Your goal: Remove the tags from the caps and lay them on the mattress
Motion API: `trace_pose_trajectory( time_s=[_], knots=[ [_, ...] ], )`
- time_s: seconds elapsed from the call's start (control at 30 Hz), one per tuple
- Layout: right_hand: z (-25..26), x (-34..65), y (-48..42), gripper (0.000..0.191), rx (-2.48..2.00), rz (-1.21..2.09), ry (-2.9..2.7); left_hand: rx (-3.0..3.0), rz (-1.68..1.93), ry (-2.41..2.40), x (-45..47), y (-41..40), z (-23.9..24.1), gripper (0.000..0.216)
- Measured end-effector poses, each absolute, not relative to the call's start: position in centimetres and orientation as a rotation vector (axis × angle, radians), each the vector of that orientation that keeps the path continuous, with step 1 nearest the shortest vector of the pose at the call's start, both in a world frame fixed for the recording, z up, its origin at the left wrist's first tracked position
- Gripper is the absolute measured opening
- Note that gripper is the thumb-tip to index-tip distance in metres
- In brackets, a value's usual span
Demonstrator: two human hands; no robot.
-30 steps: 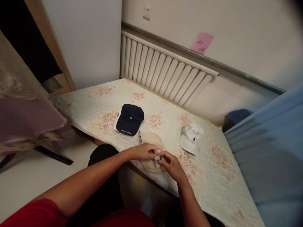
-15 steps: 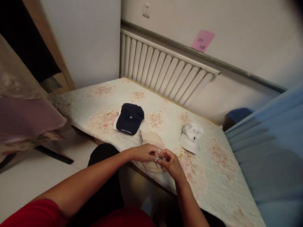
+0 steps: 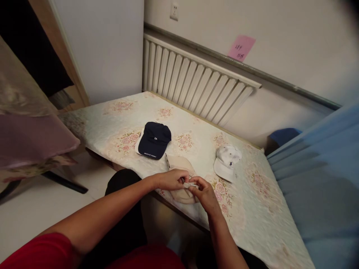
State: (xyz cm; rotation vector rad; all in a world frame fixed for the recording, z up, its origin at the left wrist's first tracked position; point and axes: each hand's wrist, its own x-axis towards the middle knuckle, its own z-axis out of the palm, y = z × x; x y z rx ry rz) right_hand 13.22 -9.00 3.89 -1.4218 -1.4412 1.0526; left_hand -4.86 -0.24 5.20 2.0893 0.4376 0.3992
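Observation:
A beige cap [image 3: 181, 197] lies near the table's front edge, partly hidden beneath my hands. My left hand [image 3: 173, 179] pinches one end of what looks like the cap's pale back strap [image 3: 191, 185]. From the other side, my right hand [image 3: 204, 191] grips the same strap between thumb and fingers. The hands nearly touch, and the buckle cannot be made out clearly. A navy cap [image 3: 154, 140] with a white side rests just beyond, to the left. Farther right sits a white cap [image 3: 226, 163] with a small dark emblem.
A floral cloth [image 3: 193, 130] covers the table. By the beige cap lies a thin dark-and-white strip [image 3: 167, 161]. Behind the table are a radiator [image 3: 193, 74] and wall. A blue curtain [image 3: 316, 179] hangs at the right; a cloth-draped chair [image 3: 36, 138] stands at the left.
My fingers have shifted slightly on the strap, and more of its pale band shows between them. The caps on the table stay in place.

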Motion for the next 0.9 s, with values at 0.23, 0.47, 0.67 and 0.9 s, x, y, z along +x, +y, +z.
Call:
trace_pose_trajectory(
  time_s=[0.23, 0.47, 0.67, 0.9],
  knots=[
    [4.5, 13.3, -9.1, 0.022, -1.398, 1.045, -1.539, 2.075, 0.446, 0.535, -4.5, 0.0, 4.7, 0.028],
    [5.5, 12.9, -9.3, 0.022, -1.475, 1.004, -1.592, 1.811, 0.359, 0.481, -4.3, 0.2, 4.8, 0.021],
    [5.1, 12.6, -9.5, 0.008, -1.566, 0.9, -1.603, 1.687, 0.312, 0.484, -4.0, 0.0, 4.8, 0.016],
    [4.8, 12.9, -9.6, 0.004, -1.514, 0.98, -1.59, 1.865, 0.261, 0.418, -4.2, 0.3, 4.9, 0.018]
  ],
)
